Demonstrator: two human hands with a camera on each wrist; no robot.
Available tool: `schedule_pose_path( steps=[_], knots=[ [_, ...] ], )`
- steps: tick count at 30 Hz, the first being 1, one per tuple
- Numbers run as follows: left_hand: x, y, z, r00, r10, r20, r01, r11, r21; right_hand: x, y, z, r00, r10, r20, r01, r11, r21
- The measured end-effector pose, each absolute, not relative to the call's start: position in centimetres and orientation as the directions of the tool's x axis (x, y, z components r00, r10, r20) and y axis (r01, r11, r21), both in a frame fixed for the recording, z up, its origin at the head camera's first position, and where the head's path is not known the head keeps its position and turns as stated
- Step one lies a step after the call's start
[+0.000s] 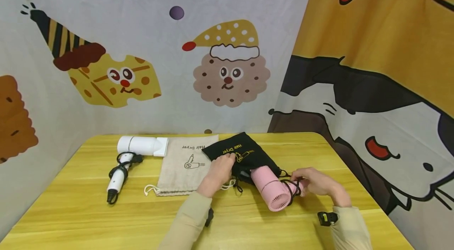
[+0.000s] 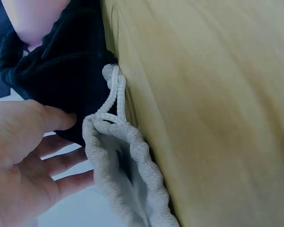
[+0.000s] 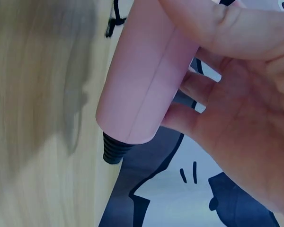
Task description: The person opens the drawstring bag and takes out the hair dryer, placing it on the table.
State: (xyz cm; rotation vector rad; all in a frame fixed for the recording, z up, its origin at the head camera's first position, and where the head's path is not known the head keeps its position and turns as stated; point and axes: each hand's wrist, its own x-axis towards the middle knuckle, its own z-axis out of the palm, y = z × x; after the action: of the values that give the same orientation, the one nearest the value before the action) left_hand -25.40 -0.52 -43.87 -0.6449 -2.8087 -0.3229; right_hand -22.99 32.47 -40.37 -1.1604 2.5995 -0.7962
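A pink hair dryer [image 1: 271, 189] has its nozzle end inside the mouth of a black drawstring bag [image 1: 248, 151] printed "Hair Dryer". My right hand [image 1: 315, 181] holds the dryer by its handle [image 3: 142, 80], thumb on one side and fingers on the other in the right wrist view. A black cord [image 1: 292, 191] is wound around that handle. With my left hand [image 1: 220, 171] I pinch the black bag's edge, thumb on top and fingers beneath, as the left wrist view shows. How deep the nozzle sits is hidden by the cloth.
Left of the black bag lies a beige drawstring bag [image 1: 177, 167], partly under it, its white cord [image 2: 114, 90] trailing. A white hair dryer [image 1: 143, 146] with a wound black cord rests at the table's far left. A printed cloth [image 1: 149, 45] hangs behind the table.
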Motion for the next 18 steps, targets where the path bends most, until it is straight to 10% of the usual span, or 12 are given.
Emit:
schedule_pose_path(
  steps=[18],
  knots=[
    [-26.5,-1.1,-44.4,-0.925,0.315,0.214,0.366,0.892,0.267,-21.7,34.6,-39.1,-0.718,-0.696,-0.021,-0.438,0.475,-0.763]
  ],
)
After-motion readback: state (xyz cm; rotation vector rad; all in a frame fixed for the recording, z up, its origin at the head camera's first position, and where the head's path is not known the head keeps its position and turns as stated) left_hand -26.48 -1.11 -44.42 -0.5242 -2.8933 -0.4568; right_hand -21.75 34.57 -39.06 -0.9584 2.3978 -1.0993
